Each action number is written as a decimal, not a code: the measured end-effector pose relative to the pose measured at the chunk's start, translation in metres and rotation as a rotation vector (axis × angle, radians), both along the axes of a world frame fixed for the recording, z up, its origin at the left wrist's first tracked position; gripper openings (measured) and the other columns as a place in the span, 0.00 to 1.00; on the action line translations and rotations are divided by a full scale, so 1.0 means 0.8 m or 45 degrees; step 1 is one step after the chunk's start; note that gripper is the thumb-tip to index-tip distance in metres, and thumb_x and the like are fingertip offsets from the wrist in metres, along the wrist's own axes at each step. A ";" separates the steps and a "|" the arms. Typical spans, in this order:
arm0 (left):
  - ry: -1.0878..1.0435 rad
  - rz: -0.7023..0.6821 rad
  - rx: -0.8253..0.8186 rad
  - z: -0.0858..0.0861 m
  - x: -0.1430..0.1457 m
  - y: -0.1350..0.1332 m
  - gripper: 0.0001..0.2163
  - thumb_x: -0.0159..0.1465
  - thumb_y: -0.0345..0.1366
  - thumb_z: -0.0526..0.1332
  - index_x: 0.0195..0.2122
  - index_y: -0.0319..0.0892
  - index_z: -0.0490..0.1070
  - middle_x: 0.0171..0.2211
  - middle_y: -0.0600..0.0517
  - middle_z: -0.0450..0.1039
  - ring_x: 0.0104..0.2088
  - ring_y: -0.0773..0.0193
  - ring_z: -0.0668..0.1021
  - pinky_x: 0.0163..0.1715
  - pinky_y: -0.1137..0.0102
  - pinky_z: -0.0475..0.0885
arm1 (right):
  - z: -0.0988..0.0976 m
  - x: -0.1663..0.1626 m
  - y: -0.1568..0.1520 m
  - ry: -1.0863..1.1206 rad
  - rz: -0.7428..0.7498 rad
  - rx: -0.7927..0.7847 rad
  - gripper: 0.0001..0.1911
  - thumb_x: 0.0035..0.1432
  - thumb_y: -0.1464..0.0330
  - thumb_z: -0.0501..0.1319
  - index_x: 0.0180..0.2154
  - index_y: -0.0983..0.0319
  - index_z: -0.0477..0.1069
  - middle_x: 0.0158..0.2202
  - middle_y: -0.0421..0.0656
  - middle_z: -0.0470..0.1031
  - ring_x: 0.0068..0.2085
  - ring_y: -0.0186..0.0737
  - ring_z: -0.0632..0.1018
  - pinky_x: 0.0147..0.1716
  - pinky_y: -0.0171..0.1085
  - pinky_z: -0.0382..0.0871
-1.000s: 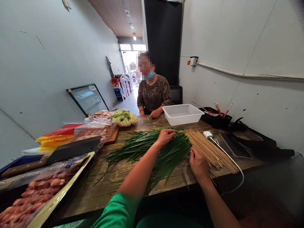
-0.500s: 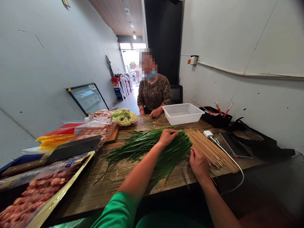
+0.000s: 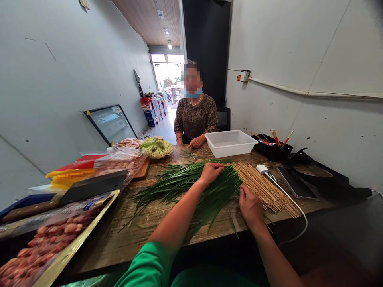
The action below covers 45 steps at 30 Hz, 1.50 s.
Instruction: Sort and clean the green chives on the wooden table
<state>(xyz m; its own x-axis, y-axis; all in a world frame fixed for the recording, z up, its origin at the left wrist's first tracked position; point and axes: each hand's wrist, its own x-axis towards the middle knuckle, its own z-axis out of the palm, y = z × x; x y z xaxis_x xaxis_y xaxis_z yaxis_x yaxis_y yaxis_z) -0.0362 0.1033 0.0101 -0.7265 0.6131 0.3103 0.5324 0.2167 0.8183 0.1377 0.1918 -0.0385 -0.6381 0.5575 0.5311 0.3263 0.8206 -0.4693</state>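
A loose pile of long green garlic chives [image 3: 179,179] lies spread over the wooden table in front of me. My left hand [image 3: 212,172] reaches across it, fingers pinched at the cut ends of the chives. My right hand [image 3: 250,205] is closed at the right edge of the pile, thumb against forefinger. Whatever is between those fingertips is too small to make out. Just beyond the right hand lies a fanned bundle of bamboo skewers [image 3: 263,185], partly covered by the chive ends.
A white plastic tub [image 3: 230,149] stands at the back, near a seated person [image 3: 196,119]. Left are a cauliflower [image 3: 157,146], bagged meat [image 3: 119,163], a cleaver [image 3: 95,186] and a meat tray [image 3: 80,247]. Right are a charger [image 3: 262,169], cable and phone [image 3: 295,182].
Both my hands and the chives stay where they were. The person across the table has raised their head and shifted slightly to the right.
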 end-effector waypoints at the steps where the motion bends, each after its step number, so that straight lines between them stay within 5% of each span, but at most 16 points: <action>1: 0.007 -0.004 -0.002 0.000 0.000 0.000 0.11 0.57 0.34 0.59 0.38 0.37 0.78 0.35 0.49 0.79 0.34 0.64 0.78 0.39 0.72 0.71 | 0.000 0.000 0.000 0.000 0.002 0.000 0.21 0.61 0.65 0.45 0.42 0.64 0.74 0.36 0.49 0.79 0.35 0.40 0.78 0.34 0.35 0.64; 9: 0.081 -0.082 -0.028 -0.001 0.001 -0.001 0.11 0.58 0.33 0.59 0.39 0.40 0.78 0.38 0.50 0.79 0.38 0.64 0.78 0.44 0.71 0.71 | 0.000 0.000 0.000 -0.001 0.002 -0.019 0.20 0.61 0.65 0.45 0.42 0.64 0.74 0.37 0.49 0.79 0.35 0.40 0.77 0.33 0.35 0.64; 15: 0.233 -0.345 -0.154 0.005 -0.007 -0.013 0.14 0.60 0.31 0.56 0.45 0.43 0.75 0.44 0.51 0.77 0.44 0.64 0.76 0.47 0.71 0.69 | -0.003 -0.001 0.001 0.004 -0.026 -0.020 0.20 0.61 0.66 0.45 0.42 0.64 0.74 0.38 0.50 0.79 0.35 0.40 0.77 0.34 0.35 0.64; 21: 0.429 0.131 -0.515 0.016 -0.030 -0.041 0.11 0.59 0.38 0.58 0.38 0.44 0.78 0.38 0.48 0.78 0.41 0.58 0.76 0.48 0.63 0.65 | -0.001 -0.001 0.000 0.003 -0.024 -0.019 0.20 0.61 0.66 0.46 0.42 0.65 0.74 0.39 0.50 0.78 0.36 0.41 0.77 0.35 0.35 0.64; 26: 0.591 0.089 -0.957 0.006 -0.038 -0.053 0.06 0.52 0.35 0.66 0.31 0.44 0.79 0.35 0.45 0.78 0.44 0.50 0.75 0.49 0.57 0.61 | 0.000 0.000 0.000 -0.044 -0.040 -0.061 0.20 0.62 0.66 0.46 0.43 0.65 0.74 0.39 0.50 0.78 0.36 0.42 0.78 0.34 0.36 0.64; 38: 0.583 0.165 -0.749 0.011 -0.027 -0.041 0.15 0.60 0.33 0.52 0.44 0.45 0.75 0.42 0.46 0.77 0.45 0.56 0.75 0.51 0.59 0.61 | 0.000 0.000 0.000 -0.038 -0.040 -0.058 0.19 0.61 0.66 0.46 0.43 0.64 0.74 0.39 0.48 0.79 0.35 0.40 0.77 0.33 0.35 0.63; 45: 0.523 0.094 -0.512 0.012 -0.028 -0.036 0.15 0.54 0.29 0.53 0.37 0.40 0.78 0.38 0.48 0.78 0.40 0.61 0.76 0.44 0.70 0.68 | -0.001 -0.001 0.000 0.007 -0.030 -0.055 0.19 0.61 0.66 0.46 0.42 0.64 0.74 0.37 0.49 0.79 0.35 0.40 0.77 0.33 0.34 0.63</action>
<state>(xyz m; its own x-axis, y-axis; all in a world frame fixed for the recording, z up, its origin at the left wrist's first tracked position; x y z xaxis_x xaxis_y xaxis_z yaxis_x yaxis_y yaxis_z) -0.0585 0.0744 0.0195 -0.6412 0.6935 0.3286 0.7605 0.5166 0.3935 0.1373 0.1915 -0.0395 -0.6219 0.5946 0.5096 0.3424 0.7917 -0.5059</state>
